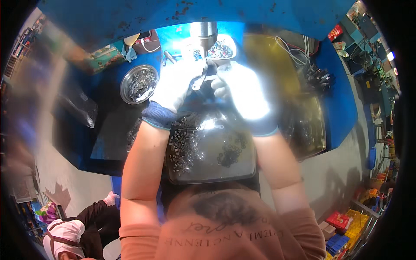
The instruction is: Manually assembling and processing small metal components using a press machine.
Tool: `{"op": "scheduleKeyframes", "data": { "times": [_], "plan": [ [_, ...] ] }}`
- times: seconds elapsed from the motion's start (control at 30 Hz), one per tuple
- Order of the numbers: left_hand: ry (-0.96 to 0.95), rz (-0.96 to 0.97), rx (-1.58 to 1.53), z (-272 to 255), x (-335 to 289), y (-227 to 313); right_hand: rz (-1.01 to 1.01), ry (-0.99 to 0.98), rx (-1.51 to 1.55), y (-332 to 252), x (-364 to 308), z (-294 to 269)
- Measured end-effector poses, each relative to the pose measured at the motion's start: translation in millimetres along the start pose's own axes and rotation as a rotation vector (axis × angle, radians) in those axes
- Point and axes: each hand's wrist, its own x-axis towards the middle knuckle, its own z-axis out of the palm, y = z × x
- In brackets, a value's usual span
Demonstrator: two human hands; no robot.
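Observation:
Both of my hands wear white gloves with blue cuffs, and strong lamp glare washes them out. They meet just under the steel spindle [205,37] of a machine. My left hand [173,84] is closed, its fingertips at the spindle's lower end, gripping a small metal piece with a ring-shaped end [196,86]. Close beside it on the right, my right hand [245,89] has its fingers curled in a pinch. A thin pale bit shows at its fingertips, too glared to name. Below my wrists lies a tray [212,177] of small metal parts [184,149] and black rings [231,155].
A round metal bowl [124,89] of shiny flat parts stands left. Behind the spindle sits a white container [234,51] of small pieces. A yellowish tray [318,125] and dark tool-like items [320,79] lie right. Another person [82,232] is at lower left.

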Motion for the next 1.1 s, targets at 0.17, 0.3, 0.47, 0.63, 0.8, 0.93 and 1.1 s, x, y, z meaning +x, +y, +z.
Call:
{"op": "scheduleKeyframes", "data": {
  "times": [0.17, 0.3, 0.47, 0.63, 0.8, 0.93, 1.1],
  "plan": [
    [-0.027, -0.011, 0.081, -6, 8, -5, -0.002, -0.055, -0.007, 7, 8, -10],
    [-0.034, -0.074, -0.005, -5, 7, -5, -0.001, -0.034, 0.021, 10, 9, -12],
    [-0.018, -0.038, 0.168, -6, 5, -2, 0.042, -0.072, 0.069, 6, 11, -13],
    [-0.041, -0.261, 0.038, -5, -12, 7, -0.045, 0.063, -0.107, -7, -5, 8],
    [-0.063, -0.135, -0.154, -15, -16, -7, 0.036, -0.111, 0.121, -1, 15, -7],
    [0.113, -0.214, -0.321, -6, -4, 2, -0.179, 0.102, 0.050, -15, 7, 18],
    [0.102, -0.171, -0.070, 3, -3, 10, -0.217, 0.096, -0.132, -13, 10, 11]
  ]
}}
